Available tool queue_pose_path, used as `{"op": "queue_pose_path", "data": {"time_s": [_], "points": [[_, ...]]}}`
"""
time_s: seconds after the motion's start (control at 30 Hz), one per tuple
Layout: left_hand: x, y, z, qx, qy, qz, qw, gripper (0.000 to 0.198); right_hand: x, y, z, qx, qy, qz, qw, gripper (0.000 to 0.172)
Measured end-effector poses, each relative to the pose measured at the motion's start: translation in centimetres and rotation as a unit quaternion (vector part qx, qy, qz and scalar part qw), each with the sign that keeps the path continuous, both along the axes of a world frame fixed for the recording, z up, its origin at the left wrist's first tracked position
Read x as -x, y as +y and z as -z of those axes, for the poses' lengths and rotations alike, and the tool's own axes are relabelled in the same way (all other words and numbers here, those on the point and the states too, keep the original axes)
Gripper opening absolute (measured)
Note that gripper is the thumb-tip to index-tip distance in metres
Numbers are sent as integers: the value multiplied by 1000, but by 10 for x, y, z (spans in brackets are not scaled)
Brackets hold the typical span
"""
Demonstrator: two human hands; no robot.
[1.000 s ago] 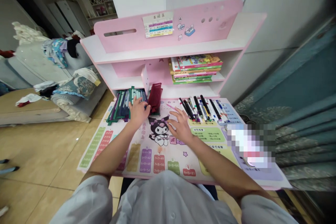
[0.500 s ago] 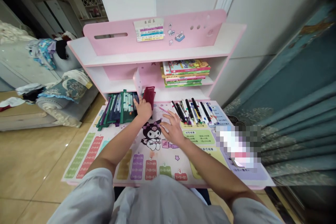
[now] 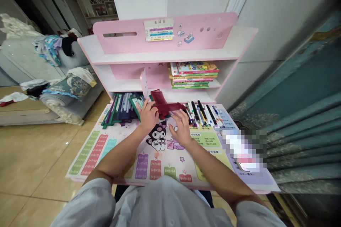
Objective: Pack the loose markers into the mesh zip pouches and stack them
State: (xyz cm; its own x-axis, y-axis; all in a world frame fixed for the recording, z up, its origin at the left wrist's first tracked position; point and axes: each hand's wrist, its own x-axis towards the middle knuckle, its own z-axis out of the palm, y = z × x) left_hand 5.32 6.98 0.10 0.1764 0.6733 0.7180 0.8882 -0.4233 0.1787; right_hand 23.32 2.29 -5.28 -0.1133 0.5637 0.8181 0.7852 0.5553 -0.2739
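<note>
A dark red mesh pouch (image 3: pixel 172 107) stretches across the back of the desk, between my two hands. My left hand (image 3: pixel 149 116) has its thumb and forefinger at the pouch's left end, while its other fingers rest by a green mesh pouch of pens (image 3: pixel 134 103). At the right end of the red pouch is my right hand (image 3: pixel 182 127), thumb apart. A slim pink pencil (image 3: pixel 173 113) shows at its fingertips, partly hidden. Another dark red pouch (image 3: pixel 157 96) lies behind. More filled mesh pouches (image 3: pixel 117 108) lie on the left.
Loose pens and markers (image 3: pixel 204 113) lie in a row at the right. Stacked books (image 3: pixel 194 74) sit on the pink-and-white shelf (image 3: pixel 165 57). A blurred-out bright device (image 3: pixel 242 152) rests at the desk's right edge. Beneath everything is a printed desk mat (image 3: pixel 122 161).
The dark red pouch now spans sideways between my hands. The nearest green pouch has tilted. My right hand has come up to the red pouch, and the view has shifted slightly.
</note>
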Motion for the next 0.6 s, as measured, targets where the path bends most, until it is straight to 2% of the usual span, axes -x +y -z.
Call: {"op": "queue_pose_path", "data": {"time_s": [0.17, 0.3, 0.37, 0.43, 0.5, 0.6], "points": [[11, -22, 6, -84, 4, 48, 995, 19, -4, 4, 0, 10, -18, 61, 998, 37], [17, -36, 12, -55, 13, 78, 995, 20, -6, 8, 6, 50, -47, 83, 994, 22], [20, -41, 15, -18, 15, 81, 996, 16, -6, 8, 7, 54, -51, 83, 994, 12], [24, -45, 20, 36, 8, 58, 998, 12, -7, 7, 7, 45, -36, 91, 994, 8], [29, -49, 28, 112, 2, 13, 994, 21, -8, 7, 6, 34, -12, 107, 994, 8], [33, -54, 38, 245, 28, -37, 968, 35, -10, 7, 5, 22, 14, 124, 992, 7]]}}
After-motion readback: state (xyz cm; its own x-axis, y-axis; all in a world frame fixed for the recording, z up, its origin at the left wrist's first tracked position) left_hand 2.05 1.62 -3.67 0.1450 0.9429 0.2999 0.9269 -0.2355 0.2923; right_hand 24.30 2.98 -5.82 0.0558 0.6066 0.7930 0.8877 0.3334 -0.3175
